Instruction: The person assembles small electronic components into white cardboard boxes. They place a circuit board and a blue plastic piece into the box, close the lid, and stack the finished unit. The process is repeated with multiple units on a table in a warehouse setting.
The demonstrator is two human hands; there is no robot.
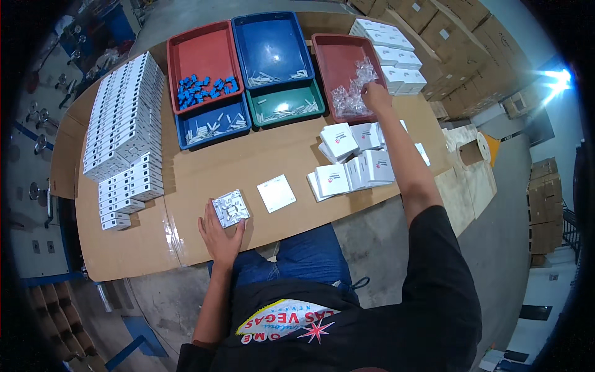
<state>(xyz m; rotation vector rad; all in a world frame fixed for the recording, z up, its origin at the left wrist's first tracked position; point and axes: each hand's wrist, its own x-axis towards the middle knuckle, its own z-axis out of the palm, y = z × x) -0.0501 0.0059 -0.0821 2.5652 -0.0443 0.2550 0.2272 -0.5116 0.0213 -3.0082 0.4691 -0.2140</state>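
Your left hand [220, 234] lay flat on the tabletop [248, 162], fingers spread and released, with the fingertips touching the near edge of a grey square plate [230, 208]. The plate lay face-up with its moulded ribs showing, close to the tabletop's near edge. Just beside it, to your right, lay a plain white square cover [276, 193], apart from the plate and not touched.

Your right arm reached far across the tabletop, and your right hand [375, 97] was in the dark red tray [328, 46] at the far right, fingers closed down onto the heap of clear bags [351, 93]; you seemed to be pinching one, though I could not tell for certain.

Under that forearm sat a loose cluster of small white boxes [353, 158], some upright and some tipped over. At the far side stood a red tray [198, 53] holding blue parts [201, 90], a blue tray [269, 40] with a few white pieces, a green tray [288, 105] and a lower blue tray [211, 124], both holding white pieces. At your left, white boxes stood in long stacked rows [124, 118]. More white boxes [393, 53] were stacked behind the dark red tray.
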